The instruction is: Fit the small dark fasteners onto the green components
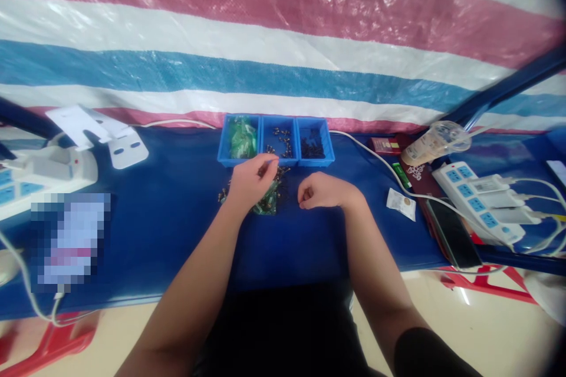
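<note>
My left hand hovers at the front edge of the middle blue bin, fingers pinched together; what they hold, if anything, is too small to make out. Under and beside it lies a pile of small brass-coloured metal parts with a green plastic bag. My right hand is just right of the pile, fingers curled closed over something I cannot make out. Small brass-coloured parts lie in the middle bin. Black screw-like pieces fill part of the right bin, and a green bag sits in the left one.
At right are a power strip with chargers, a plastic drink cup, a dark phone and a white packet. At left are a blurred-out phone, white cut-out pieces and another power strip. A striped sheet hangs behind.
</note>
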A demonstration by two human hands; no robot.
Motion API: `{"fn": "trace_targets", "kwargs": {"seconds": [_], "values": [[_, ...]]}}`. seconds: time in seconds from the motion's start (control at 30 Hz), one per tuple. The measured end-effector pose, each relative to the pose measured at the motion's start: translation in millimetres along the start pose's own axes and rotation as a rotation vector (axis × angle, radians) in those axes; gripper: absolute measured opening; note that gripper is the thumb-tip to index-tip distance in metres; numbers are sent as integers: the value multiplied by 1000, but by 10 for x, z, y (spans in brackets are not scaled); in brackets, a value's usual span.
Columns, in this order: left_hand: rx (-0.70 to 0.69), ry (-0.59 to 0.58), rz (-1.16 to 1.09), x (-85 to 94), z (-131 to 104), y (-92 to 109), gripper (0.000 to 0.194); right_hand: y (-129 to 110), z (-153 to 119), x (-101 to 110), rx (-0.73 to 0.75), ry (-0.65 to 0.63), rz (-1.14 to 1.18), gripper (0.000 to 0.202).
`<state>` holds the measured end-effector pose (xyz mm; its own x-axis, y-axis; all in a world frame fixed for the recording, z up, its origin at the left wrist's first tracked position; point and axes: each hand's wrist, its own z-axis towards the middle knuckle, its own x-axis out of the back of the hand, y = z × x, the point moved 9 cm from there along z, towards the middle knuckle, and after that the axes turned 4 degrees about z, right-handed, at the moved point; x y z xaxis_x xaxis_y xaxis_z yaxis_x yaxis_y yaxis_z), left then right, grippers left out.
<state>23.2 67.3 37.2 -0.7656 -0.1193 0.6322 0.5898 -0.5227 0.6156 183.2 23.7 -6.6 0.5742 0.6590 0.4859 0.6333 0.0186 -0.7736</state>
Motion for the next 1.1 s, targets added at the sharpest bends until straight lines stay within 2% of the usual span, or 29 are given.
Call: {"fn": "trace_targets", "kwargs": {"seconds": [0.1, 0.27, 0.37, 0.77, 1.1], "values": [[-18, 1, -28, 14, -3, 27, 20, -63, -7, 106, 71, 123, 126, 8], [-58, -33, -139, 2, -12, 86, 19, -154, -66, 433, 231, 608, 320, 11], [-65, -34, -157, -14, -11, 91, 22, -179, -92, 493, 299, 767, 319, 13], [-84, -27, -99, -48, -7, 71, 16, -290, -109, 473, 438, 790, 283, 13], [-65, -45, -87, -49, -13, 51, 16, -262, -80, 452, 414, 782, 317, 18]]}}
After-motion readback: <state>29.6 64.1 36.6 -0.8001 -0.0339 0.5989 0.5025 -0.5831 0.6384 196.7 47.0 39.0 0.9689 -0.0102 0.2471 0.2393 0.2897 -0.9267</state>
